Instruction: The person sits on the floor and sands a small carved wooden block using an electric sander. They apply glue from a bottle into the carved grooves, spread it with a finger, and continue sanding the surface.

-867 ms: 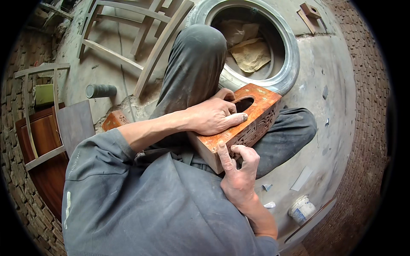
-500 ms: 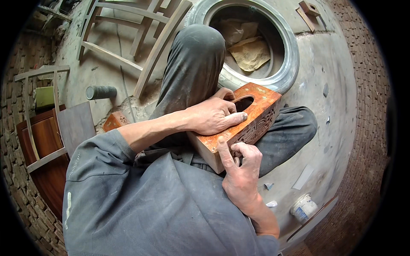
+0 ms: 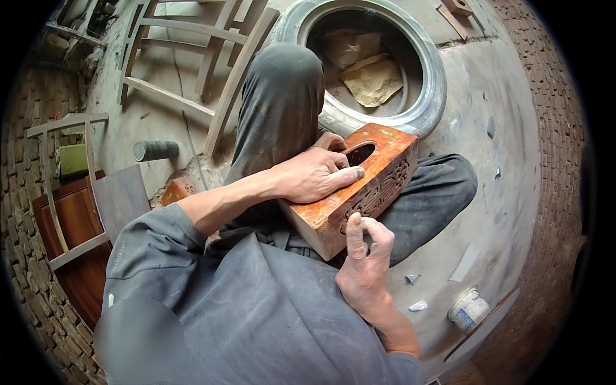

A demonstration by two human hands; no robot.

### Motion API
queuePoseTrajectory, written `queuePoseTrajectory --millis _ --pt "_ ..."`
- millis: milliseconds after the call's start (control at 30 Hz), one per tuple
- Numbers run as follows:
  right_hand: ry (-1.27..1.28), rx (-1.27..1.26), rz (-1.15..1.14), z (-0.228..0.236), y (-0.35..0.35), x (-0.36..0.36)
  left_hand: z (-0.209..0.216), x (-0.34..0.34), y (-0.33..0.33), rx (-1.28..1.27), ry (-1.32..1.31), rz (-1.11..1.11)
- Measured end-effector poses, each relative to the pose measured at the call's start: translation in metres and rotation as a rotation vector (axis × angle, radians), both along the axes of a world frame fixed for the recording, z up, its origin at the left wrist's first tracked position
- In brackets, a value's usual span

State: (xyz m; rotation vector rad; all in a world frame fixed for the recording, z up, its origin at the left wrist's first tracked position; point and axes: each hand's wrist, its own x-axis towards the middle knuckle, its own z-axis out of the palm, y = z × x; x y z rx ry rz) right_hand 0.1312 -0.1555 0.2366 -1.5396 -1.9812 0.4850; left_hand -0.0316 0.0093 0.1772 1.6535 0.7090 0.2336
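A reddish-brown wooden tissue box [image 3: 388, 142] with an oval opening in its top and carved long side rests tilted across my lap. My left hand [image 3: 314, 173] grips it from above, thumb lying on the top face and fingers curled by the opening. At the carved side, near the close lower corner, is my right hand [image 3: 367, 263], its fingers bent and drawn together against the carving. Whatever it may pinch is hidden.
Beyond my knee lies a tire [image 3: 431, 96] with yellowish sandpaper [image 3: 372, 80] inside. Wooden chair frames [image 3: 234, 83] stand at the far left, near a dark green cylinder [image 3: 156, 151]. Another carved wooden piece [image 3: 178, 190] sits left of me. A white tub [image 3: 470, 310] is at right.
My right hand's raised finger has come forward onto the carved side. My left hand keeps its grip on the box. The whole view has shifted slightly.
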Motion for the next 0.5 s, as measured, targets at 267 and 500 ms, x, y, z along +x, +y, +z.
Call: queuePoseTrajectory --millis 267,500 --pt "-0.094 0.066 0.042 0.005 0.009 -0.004 -0.004 -0.006 0.005 0.036 0.020 -0.060" --pt "0.152 0.431 -0.817 -0.019 -0.007 0.129 0.019 -0.009 0.006 -0.020 0.070 0.094"
